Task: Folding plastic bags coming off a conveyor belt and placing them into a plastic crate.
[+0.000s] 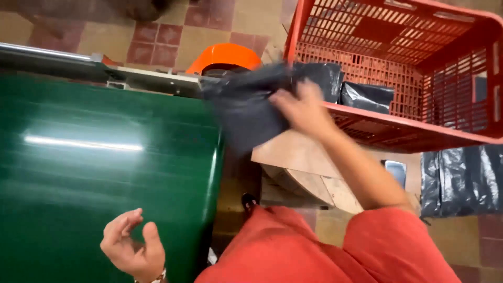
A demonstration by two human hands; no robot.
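Right hand (301,107) grips a dark grey plastic bag (246,107), fingers closed on its bunched edge; the bag is blurred and hangs to the left of the hand, just above the near corner of the green belt (105,157). Just beyond the hand stands a red plastic crate (419,126), and inside it, close to the hand's right, lie more dark bags (367,97). Under the hand and crate sits a wooden stand (304,162). An orange rounded cover (225,55) shows past the held bag. Left hand (131,246) hovers low over the belt's near edge, fingers loosely curled and holding nothing, well apart from the bag. Black sheeting (461,178) lies far right, below the crate.
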